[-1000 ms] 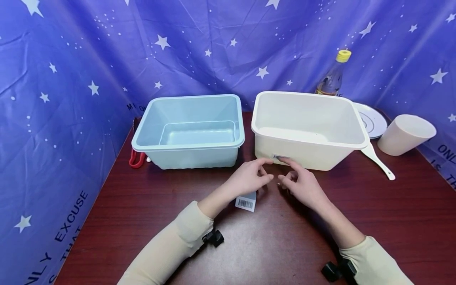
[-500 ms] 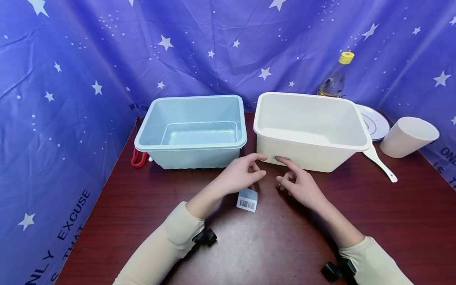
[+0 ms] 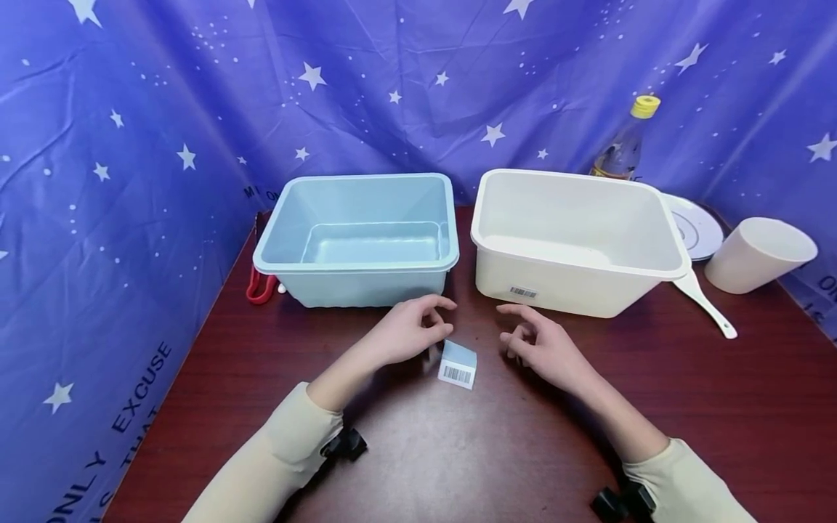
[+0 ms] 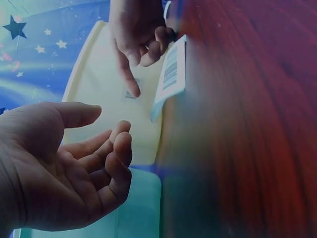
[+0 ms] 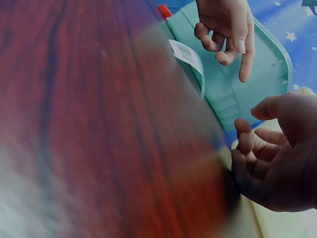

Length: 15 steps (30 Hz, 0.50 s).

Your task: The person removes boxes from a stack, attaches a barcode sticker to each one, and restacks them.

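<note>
My left hand (image 3: 412, 330) hovers in front of the light blue plastic bin (image 3: 366, 287), fingers loosely bent and nothing in them. Just right of its fingertips lies a small folded barcode label (image 3: 458, 365), pale blue and white, on the table. My right hand (image 3: 543, 345) is held before the white plastic bin (image 3: 556, 287), index finger extended and the others curled loosely, holding nothing. A barcode sticker (image 3: 523, 292) shows on that bin's front wall. In the left wrist view the left palm (image 4: 74, 173) is bare, as is the right one (image 5: 282, 153) in the right wrist view.
Right of the white bin stand a white cup (image 3: 752, 258), a plate (image 3: 696, 229) and a white utensil handle (image 3: 709, 309). A yellow-capped bottle (image 3: 621, 149) rises behind it. A red-handled object (image 3: 260, 287) pokes out left of the blue bin. A starry blue curtain (image 3: 392, 73) surrounds the table.
My left hand has moved left, away from the white bin, uncovering the label on the table. My right hand has drawn back slightly from the bin's front, leaving its sticker visible.
</note>
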{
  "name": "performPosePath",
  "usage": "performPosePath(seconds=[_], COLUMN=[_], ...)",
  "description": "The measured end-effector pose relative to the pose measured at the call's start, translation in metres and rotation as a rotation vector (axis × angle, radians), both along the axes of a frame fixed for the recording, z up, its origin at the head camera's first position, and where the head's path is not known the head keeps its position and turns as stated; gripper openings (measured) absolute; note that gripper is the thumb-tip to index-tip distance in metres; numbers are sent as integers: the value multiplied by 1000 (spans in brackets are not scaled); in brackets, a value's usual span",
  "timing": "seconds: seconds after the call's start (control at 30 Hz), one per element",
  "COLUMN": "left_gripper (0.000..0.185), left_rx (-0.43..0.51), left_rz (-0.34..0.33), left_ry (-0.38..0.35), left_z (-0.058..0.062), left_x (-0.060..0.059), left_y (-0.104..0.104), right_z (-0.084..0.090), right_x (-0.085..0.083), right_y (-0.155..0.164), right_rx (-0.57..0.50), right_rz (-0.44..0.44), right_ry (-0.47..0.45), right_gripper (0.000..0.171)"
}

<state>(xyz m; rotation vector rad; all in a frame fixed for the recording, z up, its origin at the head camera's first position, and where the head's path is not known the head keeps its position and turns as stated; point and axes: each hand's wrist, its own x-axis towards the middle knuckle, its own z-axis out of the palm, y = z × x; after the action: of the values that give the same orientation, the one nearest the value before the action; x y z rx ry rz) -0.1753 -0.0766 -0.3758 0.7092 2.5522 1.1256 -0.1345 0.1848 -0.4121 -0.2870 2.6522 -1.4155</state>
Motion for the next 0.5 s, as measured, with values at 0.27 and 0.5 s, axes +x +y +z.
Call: performPosePath(seconds=[0.27, 0.5], left_gripper=[34, 32], left_rx=[-16, -5], left_rz=[14, 0], left_ry=[-25, -49], left_z=[-5, -8], left_x=[5, 9], left_y=[-16, -27], right_z=[-3, -3], right_x=[-2, -7], right_y=[-14, -33], right_rx=[12, -19], right_rz=[50, 105], right_ry=[3, 3], right_gripper=[43, 43])
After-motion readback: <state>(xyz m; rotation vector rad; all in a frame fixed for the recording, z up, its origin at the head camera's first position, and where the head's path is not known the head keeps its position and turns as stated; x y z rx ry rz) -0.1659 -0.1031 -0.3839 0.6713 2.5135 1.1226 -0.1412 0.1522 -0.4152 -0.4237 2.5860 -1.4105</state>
